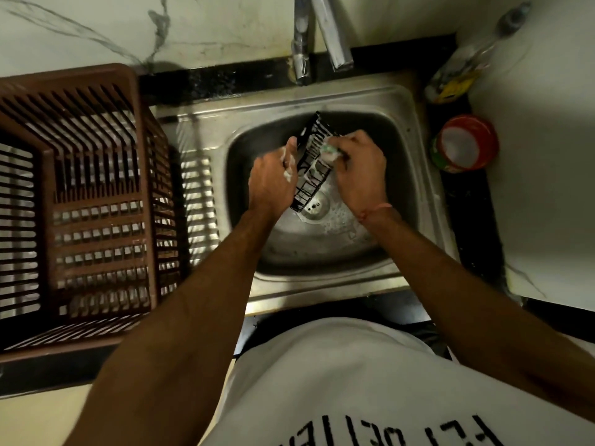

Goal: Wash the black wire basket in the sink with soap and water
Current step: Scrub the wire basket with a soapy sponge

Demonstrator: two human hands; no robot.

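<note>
While foam clings to its wires, the black wire basket (311,162) hangs tilted above the sink (415,201), its long axis running from the far end under the tap (331,33) down toward the drain (314,206) close to the person. The left hand (272,185) grips the basket's left edge, fingers curled round the frame and flecked with suds. The right hand (362,167) lies against the basket's right side, pinching a soapy sponge (331,151) pressed to the wires near the upper half; the lower end by the drain likely waits for the next strokes, and both hands sit equally near. No water appears to run from the tap. A brown plastic crate (80,204) stands on the counter (547,188) to the left. Upside-down black lettering on the white shirt (338,381) is cut off and unreadable; the yellow label on the bottle (457,75) is too blurred.
</note>
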